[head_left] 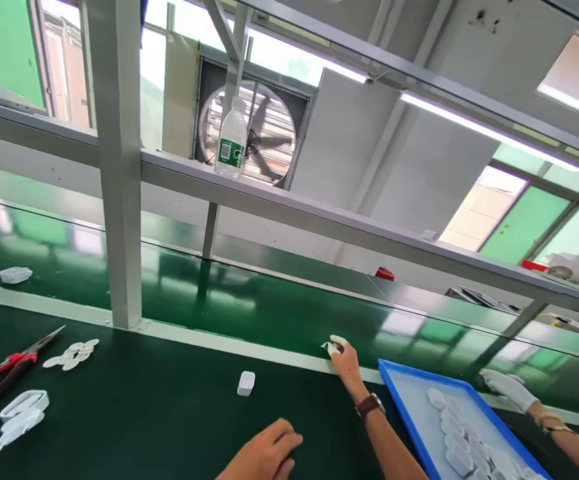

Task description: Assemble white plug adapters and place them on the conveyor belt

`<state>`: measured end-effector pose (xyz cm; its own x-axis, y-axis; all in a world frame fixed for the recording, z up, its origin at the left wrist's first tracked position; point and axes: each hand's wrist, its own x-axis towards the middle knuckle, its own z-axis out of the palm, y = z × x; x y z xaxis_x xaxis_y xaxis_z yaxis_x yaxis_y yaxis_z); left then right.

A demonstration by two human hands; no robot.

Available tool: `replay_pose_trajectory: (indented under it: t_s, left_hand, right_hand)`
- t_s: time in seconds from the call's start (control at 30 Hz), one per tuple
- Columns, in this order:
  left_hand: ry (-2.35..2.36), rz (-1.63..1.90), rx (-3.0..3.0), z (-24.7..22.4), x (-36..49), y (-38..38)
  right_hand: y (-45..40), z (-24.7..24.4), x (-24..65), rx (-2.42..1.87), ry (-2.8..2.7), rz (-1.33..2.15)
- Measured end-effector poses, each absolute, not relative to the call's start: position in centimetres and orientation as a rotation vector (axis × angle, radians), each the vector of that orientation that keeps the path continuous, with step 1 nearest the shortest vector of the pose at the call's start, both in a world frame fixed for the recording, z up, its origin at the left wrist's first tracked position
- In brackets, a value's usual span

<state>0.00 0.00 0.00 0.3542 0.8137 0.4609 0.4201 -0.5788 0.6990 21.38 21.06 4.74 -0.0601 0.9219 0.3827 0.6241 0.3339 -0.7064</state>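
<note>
My right hand (345, 365), with a watch (371, 405) on its wrist, reaches over the pale edge strip to the green conveyor belt. White coverings show on its fingertips. Its fingers are closed on a small white part (330, 348) with dark spots, whose kind I cannot make out. My left hand (265, 452) hovers low over the dark green work mat, fingers loosely bent and apart, holding nothing visible. Just beyond it stands a small white plastic case (246, 384) with rounded corners.
At right, a blue-rimmed tray (403, 412) holds several white cases; past it is another person's gloved hand (509, 389). Red-handled pliers (19, 360), white oval discs (72, 355) and white shells (22, 417) lie left. A post (122, 200) and shelf with a bottle (232, 140) stand ahead.
</note>
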Motion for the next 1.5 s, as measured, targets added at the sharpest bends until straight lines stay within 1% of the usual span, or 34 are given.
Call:
replay_pose_trajectory:
  t_s: [0.1,0.2,0.27,0.37,0.53,0.8,0.93,1.07,1.13,1.2,1.3,1.37,1.43,1.5]
  left_hand:
    - [1.174,1.249,1.602,1.8,0.3,-0.3]
    - [1.081,1.352,1.055,3.8,0.4,-0.3]
    - [0.986,1.362,0.894,4.9,0.2,-0.2]
    - [0.919,1.372,0.83,5.9,-0.2,-0.3]
    - [0.913,1.426,0.903,5.8,-0.5,-0.5]
    - [0.902,1.34,0.947,5.7,-1.0,-0.7]
    - [0.892,1.4,1.043,5.4,-1.0,-0.9]
    - [0.901,1.286,1.105,5.5,-0.7,-1.4]
    - [0.999,1.261,1.194,5.6,-1.0,-1.6]
    - [1.202,1.291,1.378,5.6,-1.8,-1.5]
    - [1.68,1.437,1.609,5.2,-4.0,-0.5]
    - [1.962,1.442,1.652,4.6,-5.7,0.5]
    - [2.074,1.334,1.695,3.9,-6.9,1.4]
    - [2.043,1.244,1.753,3.5,-7.2,1.9]
  right_hand:
    - [16.6,4.7,19.6,-1.206,-1.82,0.603]
    - [11.0,5.0,17.8,-1.043,-1.888,0.721]
    - [8.0,5.7,16.9,-0.888,-1.962,0.735]
    - [5.6,6.8,16.4,-0.667,-2.051,0.661]
    - [5.0,7.4,16.9,-0.595,-2.112,0.632]
    - [5.2,6.9,17.5,-0.632,-1.978,0.882]
    - [5.1,5.8,18.0,-0.601,-1.972,0.936]
    - [4.6,5.3,18.1,-0.567,-1.969,0.95]
    - [4.3,5.2,18.1,-0.566,-1.966,0.931]
    - [4.2,5.1,18.0,-0.598,-1.945,0.892]
    - [4.1,4.7,18.0,-0.686,-1.879,0.83]
    - [4.1,4.4,18.0,-0.733,-1.838,0.792]
    - [4.2,4.3,18.0,-0.727,-1.83,0.735]
    - [4.2,4.6,17.9,-0.663,-1.857,0.656]
